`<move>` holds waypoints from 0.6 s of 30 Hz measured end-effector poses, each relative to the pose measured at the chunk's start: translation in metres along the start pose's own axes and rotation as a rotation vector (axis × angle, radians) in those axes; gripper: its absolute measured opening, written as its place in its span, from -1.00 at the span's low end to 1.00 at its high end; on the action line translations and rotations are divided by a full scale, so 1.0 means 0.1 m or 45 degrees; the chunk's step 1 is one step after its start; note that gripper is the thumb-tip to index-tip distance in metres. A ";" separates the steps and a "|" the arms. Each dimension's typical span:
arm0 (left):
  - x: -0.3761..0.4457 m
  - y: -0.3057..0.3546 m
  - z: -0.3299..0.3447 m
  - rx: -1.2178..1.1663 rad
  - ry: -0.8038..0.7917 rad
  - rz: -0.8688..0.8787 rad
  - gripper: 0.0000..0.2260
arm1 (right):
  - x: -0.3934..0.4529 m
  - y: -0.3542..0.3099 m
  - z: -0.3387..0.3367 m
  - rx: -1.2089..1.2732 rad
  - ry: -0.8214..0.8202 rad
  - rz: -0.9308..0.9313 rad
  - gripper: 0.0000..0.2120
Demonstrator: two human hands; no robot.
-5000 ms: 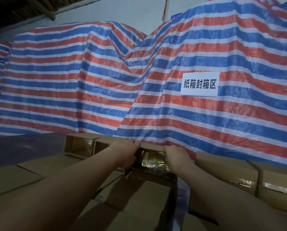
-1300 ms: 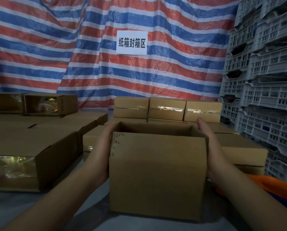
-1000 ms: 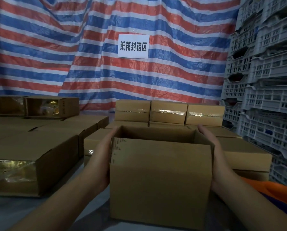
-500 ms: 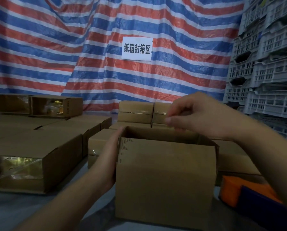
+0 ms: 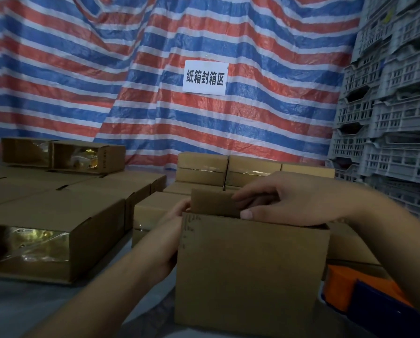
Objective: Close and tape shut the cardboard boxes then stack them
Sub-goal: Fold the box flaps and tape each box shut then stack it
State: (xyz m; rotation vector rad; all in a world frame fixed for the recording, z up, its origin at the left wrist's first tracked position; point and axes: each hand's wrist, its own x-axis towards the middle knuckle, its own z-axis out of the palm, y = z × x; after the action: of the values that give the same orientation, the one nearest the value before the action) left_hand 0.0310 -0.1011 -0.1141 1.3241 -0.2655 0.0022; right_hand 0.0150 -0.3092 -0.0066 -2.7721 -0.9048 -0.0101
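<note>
An open brown cardboard box stands upright right in front of me on the grey surface. My left hand lies flat against its left side, fingertips up at the top left corner. My right hand reaches over the open top and pinches a raised side flap between fingers and thumb. The flap stands nearly upright at the box's left end. The inside of the box is hidden from here.
Taped boxes sit in a row behind, and more boxes lie low on the left. An orange and blue tape dispenser is at the lower right. Grey plastic crates are stacked on the right. A striped tarp with a white sign hangs behind.
My right hand left the box's right side, came over the top and took hold of a flap, which now stands up. The left hand stays on the left side.
</note>
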 end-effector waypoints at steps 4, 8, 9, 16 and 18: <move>0.04 -0.02 0.00 -0.030 0.077 0.044 -0.58 | -0.12 0.24 0.17 0.327 0.623 -0.053 -0.61; 0.07 -0.05 -0.01 -0.061 0.208 0.209 -0.51 | -0.29 0.64 0.46 0.877 1.135 0.054 -0.77; 0.07 -0.05 -0.02 -0.037 0.210 0.216 -0.57 | -0.32 0.70 0.54 0.967 1.137 0.083 -0.78; 0.05 -0.07 -0.06 0.074 0.077 0.176 -0.73 | -0.39 0.84 0.89 1.233 0.984 0.163 -0.84; 0.04 -0.07 -0.03 0.096 0.091 0.199 -0.71 | -0.37 0.83 0.96 1.310 0.982 0.159 -0.82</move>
State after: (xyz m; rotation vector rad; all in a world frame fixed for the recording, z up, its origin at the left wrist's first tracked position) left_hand 0.0368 -0.1002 -0.1203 1.3723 -0.3102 0.1925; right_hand 0.0270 -0.3754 -0.1206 -1.6264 -0.3453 -0.4264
